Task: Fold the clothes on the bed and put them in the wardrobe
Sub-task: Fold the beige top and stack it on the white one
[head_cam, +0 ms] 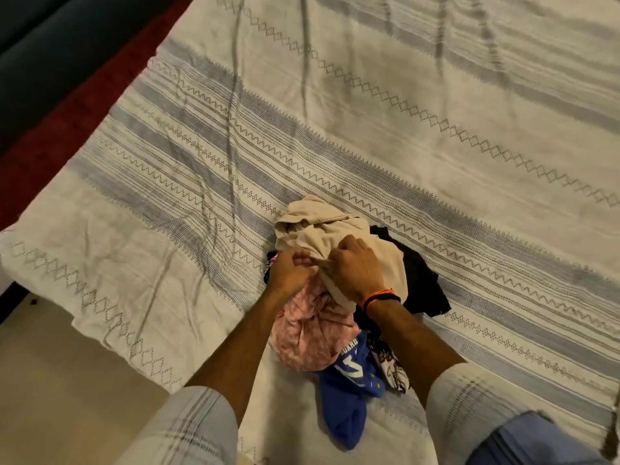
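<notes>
Beige garment [339,236]: both your hands, left [291,273] and right [356,267], apparently pinch it; lifting may drag the tangled pink garment [308,333] along.

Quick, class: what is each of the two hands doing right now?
Left hand: fingers curled, pinching the beige garment.
Right hand: gripping the same beige garment.

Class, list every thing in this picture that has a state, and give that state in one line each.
beige garment: crumpled on top of the pile, gripped by both hands
pink garment: bunched, unfolded
blue garment: unfolded, nearest the bed's edge
black garment: crumpled, under the beige one
left hand: pinching the beige fabric
right hand: gripping the beige fabric
bedsheet: spread, creased
</notes>
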`<act>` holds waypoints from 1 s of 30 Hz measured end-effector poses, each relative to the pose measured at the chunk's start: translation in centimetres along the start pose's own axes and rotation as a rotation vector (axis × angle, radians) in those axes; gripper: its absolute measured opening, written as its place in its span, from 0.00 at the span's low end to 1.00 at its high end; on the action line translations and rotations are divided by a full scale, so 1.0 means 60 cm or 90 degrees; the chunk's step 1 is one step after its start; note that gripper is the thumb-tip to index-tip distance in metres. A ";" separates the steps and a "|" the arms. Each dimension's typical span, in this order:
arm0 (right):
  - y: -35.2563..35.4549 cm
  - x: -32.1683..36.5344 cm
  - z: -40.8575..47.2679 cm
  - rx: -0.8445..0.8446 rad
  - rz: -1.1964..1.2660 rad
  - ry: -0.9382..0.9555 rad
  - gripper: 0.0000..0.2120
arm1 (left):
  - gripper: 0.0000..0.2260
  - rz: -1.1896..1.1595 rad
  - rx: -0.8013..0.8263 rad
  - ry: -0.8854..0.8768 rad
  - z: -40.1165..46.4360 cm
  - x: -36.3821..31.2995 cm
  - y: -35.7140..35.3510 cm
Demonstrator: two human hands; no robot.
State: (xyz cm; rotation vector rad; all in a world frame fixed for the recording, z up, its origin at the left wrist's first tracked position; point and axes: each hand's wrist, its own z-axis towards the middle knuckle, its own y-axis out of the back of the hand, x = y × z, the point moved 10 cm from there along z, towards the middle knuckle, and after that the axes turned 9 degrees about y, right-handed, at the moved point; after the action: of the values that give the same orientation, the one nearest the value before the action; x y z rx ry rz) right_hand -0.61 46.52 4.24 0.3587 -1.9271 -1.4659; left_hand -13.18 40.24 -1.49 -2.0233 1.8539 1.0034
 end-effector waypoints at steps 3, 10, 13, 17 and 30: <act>0.018 -0.005 -0.013 -0.003 0.198 -0.034 0.17 | 0.16 0.030 -0.038 -0.040 -0.021 -0.017 0.010; 0.126 0.014 -0.067 -0.118 0.493 -0.045 0.07 | 0.15 0.112 -0.165 -0.192 -0.111 -0.098 0.045; 0.166 0.035 -0.089 -0.123 0.628 -0.030 0.05 | 0.15 0.153 -0.182 -0.252 -0.147 -0.132 0.042; 0.237 0.044 -0.130 -0.178 0.607 -0.003 0.07 | 0.07 0.177 -0.203 -0.294 -0.214 -0.172 0.037; 0.280 0.136 -0.246 -0.184 0.388 0.072 0.08 | 0.08 -0.165 0.033 -0.076 -0.356 -0.171 0.008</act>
State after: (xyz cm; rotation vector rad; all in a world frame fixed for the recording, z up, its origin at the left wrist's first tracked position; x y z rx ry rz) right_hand 6.13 36.32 24.65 -0.2568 -1.5152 -1.2462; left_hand -6.22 35.84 20.74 -2.0579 1.4962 0.9687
